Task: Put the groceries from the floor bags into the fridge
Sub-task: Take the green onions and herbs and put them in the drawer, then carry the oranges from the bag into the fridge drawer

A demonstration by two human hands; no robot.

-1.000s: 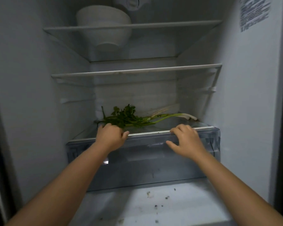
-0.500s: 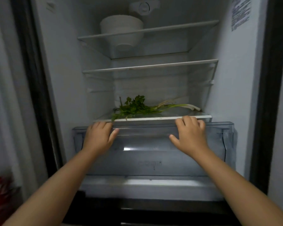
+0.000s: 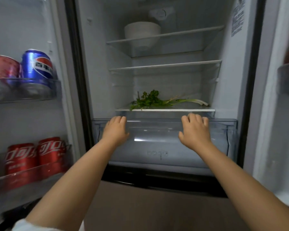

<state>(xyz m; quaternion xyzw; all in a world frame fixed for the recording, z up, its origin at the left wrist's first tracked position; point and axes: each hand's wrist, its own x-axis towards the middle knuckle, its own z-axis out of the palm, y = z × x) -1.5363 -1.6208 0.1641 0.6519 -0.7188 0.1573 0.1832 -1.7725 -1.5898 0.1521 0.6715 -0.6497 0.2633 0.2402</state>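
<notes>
My left hand and right hand curl their fingers over the top front edge of the clear crisper drawer, just below the herbs on the shelf; it looks stiff, light, maybe slippery.

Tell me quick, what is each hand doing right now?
Left hand: fingers hooked over the top edge of the clear crisper drawer, gripping it.
Right hand: gripping the same drawer edge, nothing else held.
</notes>
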